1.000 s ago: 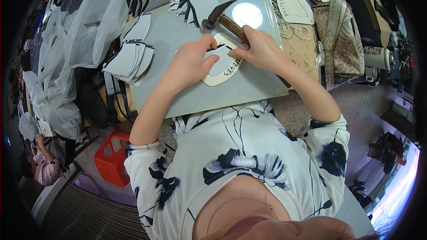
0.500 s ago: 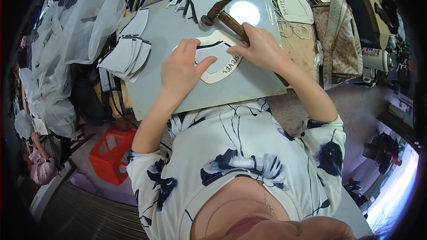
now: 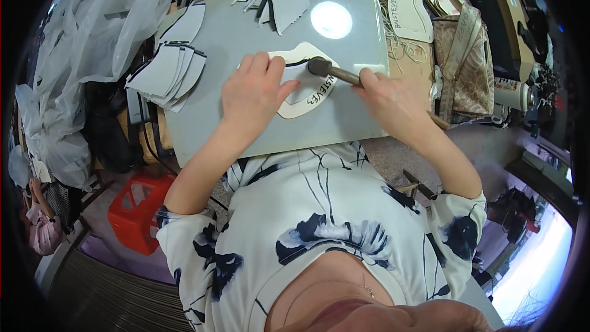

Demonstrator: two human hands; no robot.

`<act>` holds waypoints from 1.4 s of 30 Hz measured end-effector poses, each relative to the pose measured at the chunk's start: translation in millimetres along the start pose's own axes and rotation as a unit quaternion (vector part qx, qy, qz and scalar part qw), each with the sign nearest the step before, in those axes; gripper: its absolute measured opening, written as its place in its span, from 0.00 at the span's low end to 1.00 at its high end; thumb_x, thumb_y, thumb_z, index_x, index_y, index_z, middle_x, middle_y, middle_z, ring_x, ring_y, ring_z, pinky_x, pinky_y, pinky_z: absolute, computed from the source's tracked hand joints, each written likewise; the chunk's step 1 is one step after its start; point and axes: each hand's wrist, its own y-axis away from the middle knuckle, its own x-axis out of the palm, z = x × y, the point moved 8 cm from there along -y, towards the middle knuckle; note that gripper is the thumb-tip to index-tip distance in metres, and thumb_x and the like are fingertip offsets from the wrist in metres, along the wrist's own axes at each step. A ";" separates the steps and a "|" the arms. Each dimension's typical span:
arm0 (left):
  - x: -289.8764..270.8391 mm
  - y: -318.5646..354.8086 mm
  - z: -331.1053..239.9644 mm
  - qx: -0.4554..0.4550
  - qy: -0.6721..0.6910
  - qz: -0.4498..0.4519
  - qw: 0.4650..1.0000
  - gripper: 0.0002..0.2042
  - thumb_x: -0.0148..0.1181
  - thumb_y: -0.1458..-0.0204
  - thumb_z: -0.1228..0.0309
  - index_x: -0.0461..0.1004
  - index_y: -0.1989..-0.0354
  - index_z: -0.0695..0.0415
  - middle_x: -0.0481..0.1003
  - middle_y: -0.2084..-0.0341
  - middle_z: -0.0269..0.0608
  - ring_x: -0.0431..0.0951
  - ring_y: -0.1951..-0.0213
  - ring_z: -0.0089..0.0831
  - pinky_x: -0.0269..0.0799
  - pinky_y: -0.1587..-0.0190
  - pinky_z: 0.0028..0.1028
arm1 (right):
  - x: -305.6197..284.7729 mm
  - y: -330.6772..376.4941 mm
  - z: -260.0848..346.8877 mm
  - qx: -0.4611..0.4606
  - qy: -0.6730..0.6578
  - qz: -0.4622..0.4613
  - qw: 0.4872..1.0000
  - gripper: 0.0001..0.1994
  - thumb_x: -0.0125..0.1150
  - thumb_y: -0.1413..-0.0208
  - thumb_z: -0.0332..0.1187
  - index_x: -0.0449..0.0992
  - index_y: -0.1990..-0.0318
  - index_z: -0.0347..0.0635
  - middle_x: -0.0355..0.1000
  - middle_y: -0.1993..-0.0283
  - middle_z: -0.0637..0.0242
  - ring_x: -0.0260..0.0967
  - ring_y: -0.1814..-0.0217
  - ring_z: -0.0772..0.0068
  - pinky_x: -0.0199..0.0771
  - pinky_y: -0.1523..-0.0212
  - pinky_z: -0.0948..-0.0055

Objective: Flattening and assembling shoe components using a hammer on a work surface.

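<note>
Left hand (image 3: 255,92) flat on the white piece (image 3: 305,95), right hand (image 3: 393,101) gripping the hammer (image 3: 322,67). Head's landing just beside those fingers (image 3: 273,64), so a sloppy hit could smash them or shift the piece.

Cream cut-out piece (image 3: 305,95), flat, black-edged, pinned under the left grip. Hammer (image 3: 335,72), dark head resting on it, wooden handle in the right grip.

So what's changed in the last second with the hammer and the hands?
The hammer has come down: its head, raised over the far edge of the pattern piece a second ago, now rests on it. The right hand still grips the handle. The left hand stays flat on the piece, and the grey board is unchanged.
</note>
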 end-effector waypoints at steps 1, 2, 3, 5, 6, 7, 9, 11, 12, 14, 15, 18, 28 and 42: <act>-4.0 -1.9 -5.4 0.035 -0.008 -0.020 0.999 0.19 0.70 0.58 0.59 0.70 0.63 0.55 0.70 0.67 0.35 0.72 0.61 0.34 0.68 0.65 0.33 | -0.5 -1.2 -1.1 -0.001 0.004 0.002 1.000 0.11 0.55 0.40 0.37 0.64 0.65 0.40 0.71 0.75 0.58 0.71 0.75 0.51 0.68 0.74 0.57; -4.2 -1.9 -2.5 0.029 -0.008 -0.023 0.999 0.19 0.70 0.58 0.59 0.70 0.63 0.55 0.70 0.67 0.35 0.72 0.61 0.34 0.68 0.65 0.33 | -2.6 -3.6 0.3 -0.014 -0.011 -0.005 1.000 0.11 0.55 0.39 0.37 0.64 0.64 0.39 0.71 0.74 0.57 0.71 0.74 0.50 0.68 0.74 0.57; -0.7 -2.4 4.6 0.002 0.050 -0.006 0.999 0.17 0.70 0.58 0.62 0.71 0.64 0.55 0.71 0.68 0.34 0.71 0.61 0.34 0.65 0.62 0.33 | -5.1 -6.2 2.2 -0.027 -0.026 -0.011 0.999 0.11 0.55 0.39 0.37 0.63 0.64 0.38 0.71 0.74 0.55 0.72 0.74 0.50 0.68 0.73 0.56; 4.3 -3.1 12.8 -0.030 0.110 0.009 0.993 0.16 0.70 0.59 0.64 0.72 0.65 0.55 0.71 0.68 0.33 0.70 0.60 0.33 0.63 0.59 0.34 | -4.5 -9.4 5.1 -0.025 -0.031 0.012 0.999 0.11 0.55 0.39 0.36 0.63 0.64 0.38 0.71 0.74 0.55 0.72 0.73 0.49 0.68 0.73 0.55; 5.6 -3.8 13.3 -0.031 0.140 0.005 0.990 0.13 0.69 0.58 0.67 0.73 0.65 0.54 0.72 0.69 0.32 0.70 0.60 0.33 0.61 0.58 0.34 | -2.3 -10.0 5.3 -0.017 -0.038 0.035 0.999 0.11 0.54 0.39 0.36 0.63 0.64 0.38 0.71 0.74 0.54 0.72 0.73 0.49 0.68 0.73 0.55; 7.2 -4.9 13.8 -0.033 0.171 0.002 0.985 0.10 0.68 0.57 0.69 0.74 0.66 0.54 0.72 0.70 0.30 0.70 0.60 0.33 0.60 0.57 0.34 | -3.3 -10.8 5.8 -0.020 -0.036 0.038 0.998 0.11 0.54 0.39 0.36 0.63 0.64 0.38 0.71 0.74 0.54 0.72 0.73 0.49 0.68 0.73 0.55; 7.9 -5.4 14.6 -0.027 0.189 -0.015 0.981 0.08 0.67 0.56 0.71 0.76 0.67 0.53 0.73 0.72 0.31 0.70 0.62 0.33 0.59 0.57 0.33 | -2.7 -11.8 4.9 -0.008 -0.029 0.054 0.998 0.11 0.54 0.39 0.36 0.62 0.63 0.37 0.71 0.74 0.52 0.71 0.73 0.47 0.67 0.73 0.54; 6.2 -6.0 15.9 -0.019 0.209 -0.033 0.977 0.06 0.66 0.56 0.73 0.78 0.68 0.53 0.73 0.73 0.31 0.71 0.64 0.33 0.58 0.57 0.32 | -3.5 -13.7 4.8 -0.022 -0.009 0.038 0.999 0.12 0.54 0.39 0.38 0.63 0.64 0.38 0.71 0.76 0.55 0.72 0.75 0.51 0.68 0.76 0.57; 5.9 -6.2 14.7 -0.009 0.208 -0.032 0.978 0.06 0.65 0.55 0.74 0.79 0.67 0.52 0.73 0.73 0.30 0.71 0.63 0.32 0.57 0.57 0.33 | -4.9 -14.4 5.0 -0.034 0.011 0.020 0.999 0.13 0.54 0.38 0.40 0.63 0.65 0.39 0.71 0.78 0.58 0.72 0.78 0.55 0.68 0.79 0.59; 6.9 -6.6 15.7 -0.003 0.208 -0.032 0.978 0.07 0.64 0.55 0.75 0.79 0.66 0.52 0.73 0.72 0.29 0.71 0.63 0.31 0.57 0.57 0.33 | 0.2 -12.3 3.7 -0.033 0.005 0.011 0.999 0.13 0.54 0.38 0.40 0.63 0.66 0.39 0.71 0.78 0.59 0.72 0.78 0.55 0.68 0.79 0.59; 7.4 -6.1 14.0 0.018 0.207 -0.032 0.978 0.08 0.63 0.55 0.76 0.79 0.65 0.52 0.73 0.72 0.29 0.71 0.63 0.31 0.57 0.56 0.34 | 0.5 -10.9 3.7 -0.029 -0.002 0.001 1.000 0.13 0.54 0.38 0.40 0.63 0.66 0.40 0.71 0.78 0.59 0.72 0.79 0.55 0.68 0.80 0.60; 6.8 -4.3 8.2 0.067 0.182 -0.042 0.980 0.12 0.61 0.58 0.78 0.79 0.63 0.52 0.72 0.71 0.29 0.71 0.62 0.31 0.58 0.55 0.35 | 2.2 -8.9 4.9 -0.002 0.011 0.011 1.000 0.13 0.54 0.38 0.40 0.63 0.66 0.39 0.70 0.78 0.59 0.71 0.79 0.55 0.68 0.81 0.59; 5.9 3.5 -6.3 0.152 0.080 -0.066 0.983 0.11 0.55 0.57 0.74 0.76 0.63 0.56 0.72 0.68 0.31 0.70 0.57 0.30 0.61 0.50 0.35 | 3.2 -8.2 3.7 0.014 -0.028 0.021 0.999 0.13 0.53 0.38 0.40 0.63 0.66 0.39 0.70 0.76 0.57 0.71 0.79 0.53 0.68 0.80 0.58; 6.1 3.1 -9.3 0.150 0.070 -0.060 0.984 0.11 0.55 0.56 0.74 0.76 0.62 0.56 0.70 0.68 0.31 0.70 0.57 0.29 0.60 0.50 0.33 | -24.6 -3.4 11.8 -0.011 -0.027 -0.052 0.998 0.13 0.52 0.38 0.40 0.62 0.66 0.39 0.70 0.76 0.58 0.70 0.80 0.54 0.69 0.81 0.58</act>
